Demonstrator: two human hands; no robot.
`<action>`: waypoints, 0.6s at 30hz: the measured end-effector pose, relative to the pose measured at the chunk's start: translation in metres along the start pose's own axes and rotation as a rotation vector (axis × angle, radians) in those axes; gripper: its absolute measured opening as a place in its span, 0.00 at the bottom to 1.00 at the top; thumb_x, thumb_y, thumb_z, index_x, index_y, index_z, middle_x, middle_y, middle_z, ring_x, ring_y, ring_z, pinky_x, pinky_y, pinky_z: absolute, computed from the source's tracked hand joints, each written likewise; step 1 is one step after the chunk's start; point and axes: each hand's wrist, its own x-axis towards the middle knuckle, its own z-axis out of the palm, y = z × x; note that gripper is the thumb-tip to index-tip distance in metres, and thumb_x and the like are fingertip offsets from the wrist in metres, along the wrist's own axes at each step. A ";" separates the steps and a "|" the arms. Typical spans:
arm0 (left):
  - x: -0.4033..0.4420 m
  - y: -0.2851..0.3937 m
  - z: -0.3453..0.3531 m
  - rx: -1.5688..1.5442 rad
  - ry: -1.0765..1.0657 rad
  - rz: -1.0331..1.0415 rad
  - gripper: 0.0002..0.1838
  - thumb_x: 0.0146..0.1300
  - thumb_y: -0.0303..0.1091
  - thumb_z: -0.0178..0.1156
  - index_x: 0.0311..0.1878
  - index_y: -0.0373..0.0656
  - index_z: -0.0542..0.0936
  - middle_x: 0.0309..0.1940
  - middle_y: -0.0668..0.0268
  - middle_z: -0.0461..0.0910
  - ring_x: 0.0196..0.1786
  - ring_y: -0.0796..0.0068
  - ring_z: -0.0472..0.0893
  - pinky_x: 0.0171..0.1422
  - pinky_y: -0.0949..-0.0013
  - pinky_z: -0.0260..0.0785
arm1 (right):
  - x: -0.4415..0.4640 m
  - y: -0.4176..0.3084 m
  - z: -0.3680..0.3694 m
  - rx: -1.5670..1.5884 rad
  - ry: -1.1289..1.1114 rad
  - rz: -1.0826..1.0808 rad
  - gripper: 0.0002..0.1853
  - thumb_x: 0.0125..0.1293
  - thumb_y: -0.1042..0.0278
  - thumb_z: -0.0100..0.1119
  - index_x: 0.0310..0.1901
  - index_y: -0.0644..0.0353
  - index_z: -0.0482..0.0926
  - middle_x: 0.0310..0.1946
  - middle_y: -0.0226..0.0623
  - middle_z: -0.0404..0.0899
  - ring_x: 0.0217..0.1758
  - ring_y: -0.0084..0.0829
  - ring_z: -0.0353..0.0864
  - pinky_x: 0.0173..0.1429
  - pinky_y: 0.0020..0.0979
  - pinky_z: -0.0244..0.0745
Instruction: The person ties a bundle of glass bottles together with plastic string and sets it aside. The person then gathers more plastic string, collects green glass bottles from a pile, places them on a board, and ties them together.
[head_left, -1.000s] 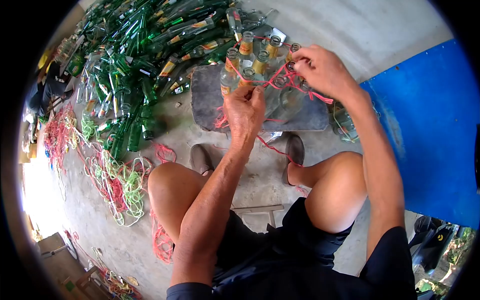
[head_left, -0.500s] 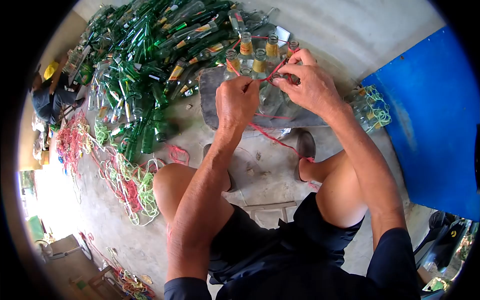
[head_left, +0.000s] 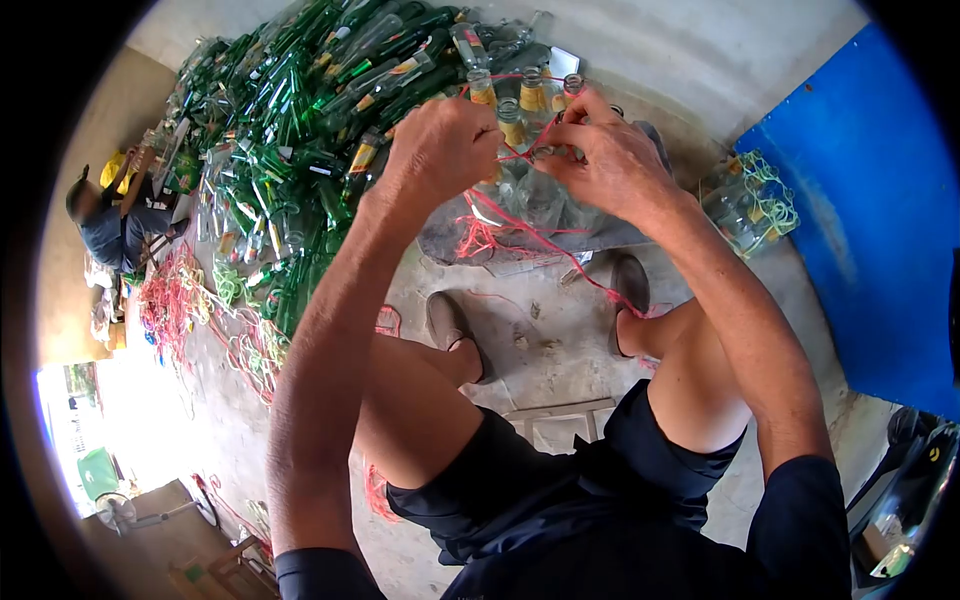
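Observation:
Several clear glass bottles (head_left: 533, 97) with yellow labels stand upright in a group on a dark low board (head_left: 450, 240). Red string (head_left: 520, 226) runs round their necks and hangs down toward the right foot. My left hand (head_left: 443, 146) is closed at the left of the group, with red string coming from its fingers. At the right bottle necks, my right hand (head_left: 607, 158) pinches the red string with its thumb and fingers. The bottles behind my hands are partly hidden.
A big heap of green bottles (head_left: 290, 130) lies at the upper left. Tangled red and green string (head_left: 170, 305) is on the floor. Another person (head_left: 115, 220) sits far left. Tied bottles (head_left: 740, 215) lie by a blue panel (head_left: 850, 210).
My left hand has moved left and up, away from the bottle necks, pulling the string. My right hand stays near the right necks. The view has shifted, showing more of the seated person.

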 end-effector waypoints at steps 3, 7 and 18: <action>0.016 -0.012 0.000 0.047 -0.053 0.029 0.10 0.61 0.35 0.66 0.32 0.37 0.86 0.25 0.50 0.81 0.27 0.49 0.82 0.36 0.54 0.75 | 0.000 0.000 -0.002 -0.008 0.002 -0.018 0.13 0.63 0.58 0.77 0.47 0.51 0.91 0.50 0.35 0.78 0.42 0.38 0.88 0.49 0.41 0.85; 0.025 -0.040 0.006 -0.124 -0.202 -0.052 0.09 0.62 0.33 0.70 0.33 0.35 0.87 0.22 0.58 0.83 0.26 0.73 0.81 0.34 0.62 0.74 | 0.001 0.002 0.001 -0.003 0.021 -0.034 0.13 0.62 0.59 0.77 0.47 0.50 0.91 0.50 0.35 0.78 0.42 0.37 0.88 0.49 0.41 0.85; 0.015 -0.057 0.007 -0.274 -0.231 -0.313 0.10 0.58 0.35 0.71 0.34 0.37 0.90 0.22 0.59 0.83 0.27 0.73 0.81 0.37 0.62 0.76 | 0.001 0.004 0.001 -0.038 -0.016 -0.001 0.14 0.62 0.52 0.75 0.45 0.48 0.92 0.48 0.31 0.77 0.53 0.35 0.83 0.58 0.43 0.79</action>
